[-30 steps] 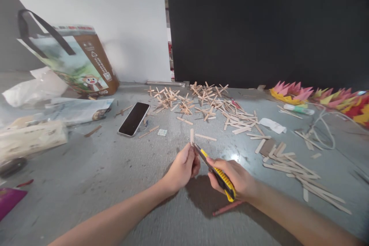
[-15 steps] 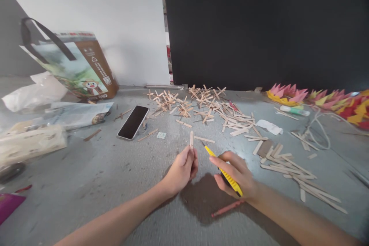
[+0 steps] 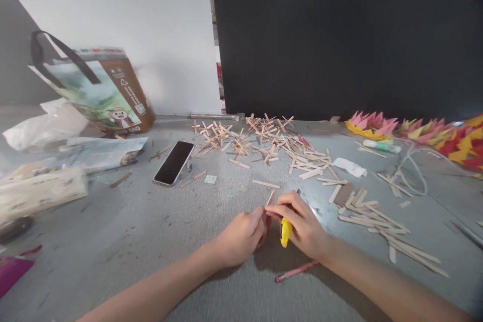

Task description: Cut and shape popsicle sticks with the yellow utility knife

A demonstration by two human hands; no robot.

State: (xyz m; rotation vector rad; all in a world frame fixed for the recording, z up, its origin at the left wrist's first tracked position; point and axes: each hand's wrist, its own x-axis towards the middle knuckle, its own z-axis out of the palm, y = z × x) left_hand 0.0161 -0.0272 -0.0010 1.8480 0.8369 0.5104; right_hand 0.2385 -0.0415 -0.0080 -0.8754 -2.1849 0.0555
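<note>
Spreading across the grey desk (image 3: 113, 241), loose craft sticks (image 3: 302, 156) litter the far edge and right side, with a phone (image 3: 174, 162) left of them. Near the front edge, both hands meet: the right hand (image 3: 302, 224) grips a yellow utility knife (image 3: 286, 231), and the left hand (image 3: 243, 234) pinches 1 craft stick (image 3: 270, 197). Judging by this, it's best to keep fingertips clear of the blade.

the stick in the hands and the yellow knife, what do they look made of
The stick looks like pale unfinished wood: matt tan, flat, like the craft sticks scattered behind. The knife seems glossy yellow plastic; most of it is hidden in the right hand, so any metal cannot be told.
</note>
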